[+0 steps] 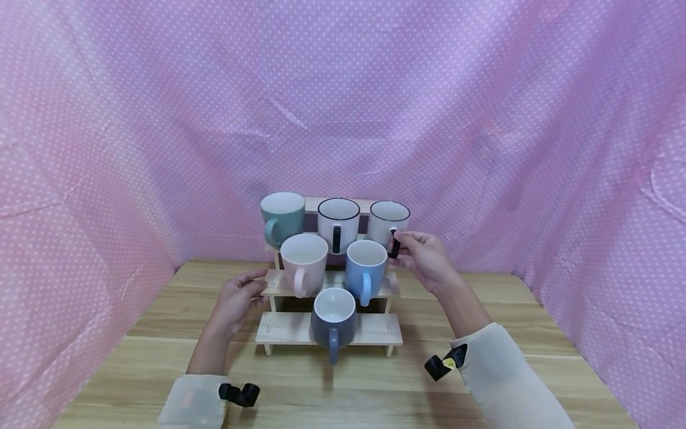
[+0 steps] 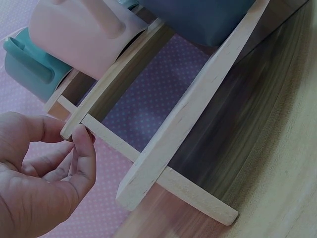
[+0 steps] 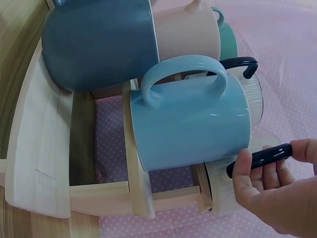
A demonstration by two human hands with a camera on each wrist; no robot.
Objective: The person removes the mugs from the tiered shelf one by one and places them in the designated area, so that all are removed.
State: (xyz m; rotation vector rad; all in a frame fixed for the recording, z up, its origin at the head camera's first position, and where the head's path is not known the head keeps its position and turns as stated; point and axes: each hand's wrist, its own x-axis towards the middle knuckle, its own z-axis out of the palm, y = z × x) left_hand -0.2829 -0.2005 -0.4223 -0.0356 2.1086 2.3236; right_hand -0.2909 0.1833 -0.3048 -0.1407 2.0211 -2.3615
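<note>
My right hand (image 1: 423, 257) holds the black handle (image 3: 262, 159) of the white mug (image 1: 382, 223) with a dark rim, at the right end of the top shelf. On the left, my left hand (image 2: 44, 168) pinches the end of the middle shelf (image 2: 91, 106) of the stepped wooden rack between thumb and fingers. Another white mug (image 1: 343, 223) with a black handle and a green mug (image 1: 289, 223) share the top tier. The middle tier bears a pink mug (image 1: 313, 274) and a light blue mug (image 1: 356, 274). A grey-blue mug (image 1: 324, 330) sits on the lowest shelf (image 1: 289, 328).
The rack stands on a wood-grain table (image 1: 300, 393). Pink polka-dot cloth (image 1: 343, 107) hangs behind and along both sides. A small black camera (image 1: 238, 394) is strapped at the left sleeve, another camera (image 1: 445, 363) at the right sleeve.
</note>
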